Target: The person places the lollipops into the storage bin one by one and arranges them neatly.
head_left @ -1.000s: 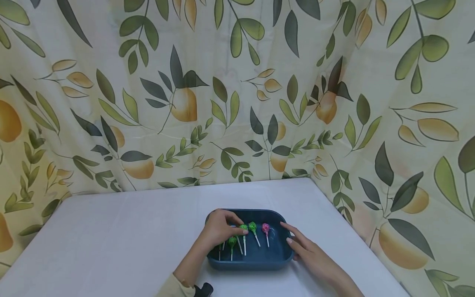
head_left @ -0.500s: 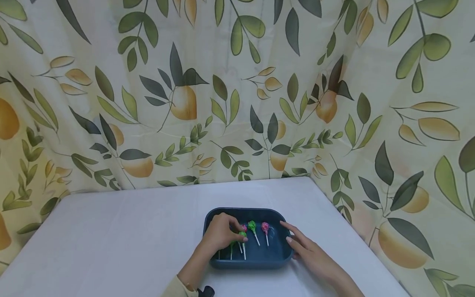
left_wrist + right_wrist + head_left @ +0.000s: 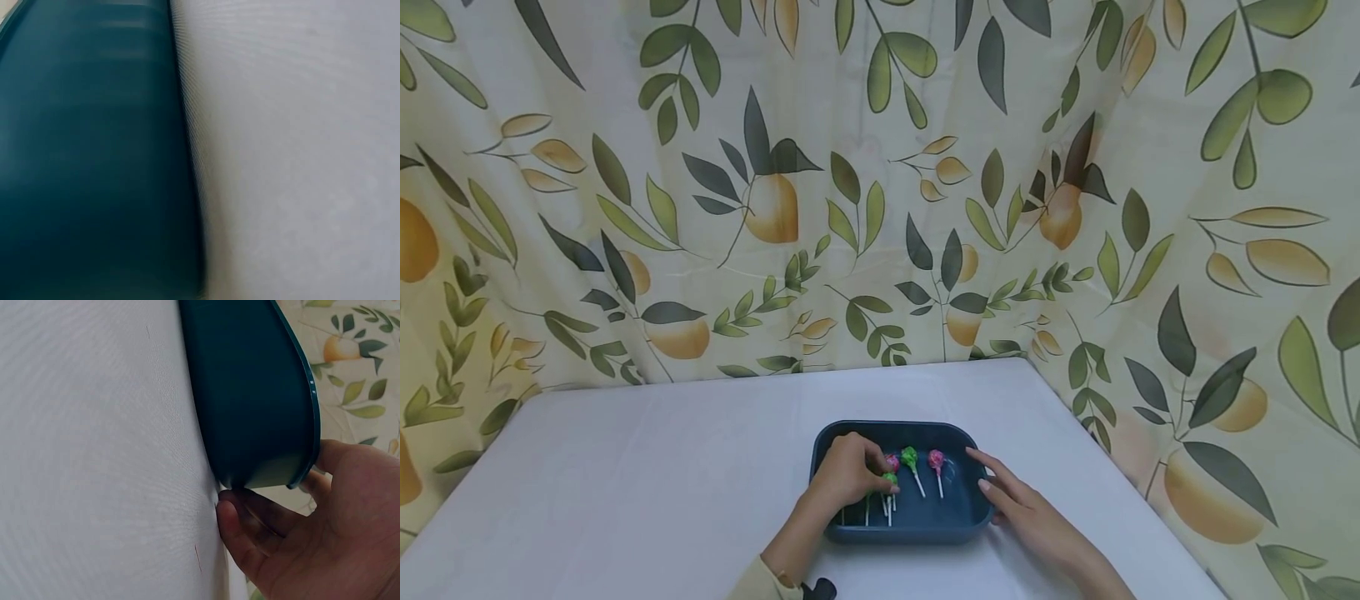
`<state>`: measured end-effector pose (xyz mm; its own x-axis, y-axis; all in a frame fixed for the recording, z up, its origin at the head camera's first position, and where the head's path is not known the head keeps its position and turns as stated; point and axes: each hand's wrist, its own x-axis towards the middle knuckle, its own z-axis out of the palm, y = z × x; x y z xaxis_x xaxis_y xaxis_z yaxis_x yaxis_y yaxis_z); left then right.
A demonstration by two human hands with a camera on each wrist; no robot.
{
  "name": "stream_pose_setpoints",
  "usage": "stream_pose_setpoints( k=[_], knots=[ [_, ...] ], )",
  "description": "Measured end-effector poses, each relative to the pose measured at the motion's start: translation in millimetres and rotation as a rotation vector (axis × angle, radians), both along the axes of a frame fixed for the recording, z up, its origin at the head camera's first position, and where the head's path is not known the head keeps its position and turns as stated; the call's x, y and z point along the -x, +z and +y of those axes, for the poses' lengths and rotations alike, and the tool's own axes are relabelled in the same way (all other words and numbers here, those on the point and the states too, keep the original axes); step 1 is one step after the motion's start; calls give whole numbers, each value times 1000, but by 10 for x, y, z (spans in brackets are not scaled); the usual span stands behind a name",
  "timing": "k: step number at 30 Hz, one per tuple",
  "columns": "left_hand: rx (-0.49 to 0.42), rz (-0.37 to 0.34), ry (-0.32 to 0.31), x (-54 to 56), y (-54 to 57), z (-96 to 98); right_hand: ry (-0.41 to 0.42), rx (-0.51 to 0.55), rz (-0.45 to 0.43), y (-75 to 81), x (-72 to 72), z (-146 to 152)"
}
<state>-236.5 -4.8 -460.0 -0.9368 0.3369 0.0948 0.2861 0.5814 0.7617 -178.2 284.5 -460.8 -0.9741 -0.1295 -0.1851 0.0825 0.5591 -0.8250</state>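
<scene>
My left hand (image 3: pixel 847 471) reaches into a dark blue tray (image 3: pixel 917 535) and pinches a green lollipop (image 3: pixel 890 478) by its head, stick pointing toward the tray's near side. Just behind the fingertips shows a pink lollipop head (image 3: pixel 892 461). Farther right in the tray lie another green lollipop (image 3: pixel 909 456) and a pink lollipop (image 3: pixel 936 459). More sticks show below the left hand, which hides their heads. At the tray's right end, my right hand (image 3: pixel 1030 512) touches the rim and outer wall with extended fingers. The left wrist view shows only the tray's wall (image 3: pixel 94 156) and the tabletop.
The tray stands on a white-covered table (image 3: pixel 662 475), toward its near right part. Behind and to the right hangs a curtain (image 3: pixel 865 192) printed with fruit and leaves. In the right wrist view, the tray's rim (image 3: pixel 312 394) rises above the white cloth.
My left hand has shifted slightly toward the tray's near side with the green lollipop, and a pink lollipop head now shows behind it. The right hand stays at the tray's end.
</scene>
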Motion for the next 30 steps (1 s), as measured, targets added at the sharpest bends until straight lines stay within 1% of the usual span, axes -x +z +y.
stream_pose_setpoints(
  k=[8,13,23,30],
  knots=[
    [-5,16,-3,-33,5,16,-1,-17,-1,-7,11,-9],
    [26,21,19,-30,-6,29,0,-14,0,-12,14,-3],
    [88,43,54,-48,21,38,-1,-2,-3,3,-4,0],
    [95,54,57,-58,16,36,13,10,4,10,-12,8]
  ],
)
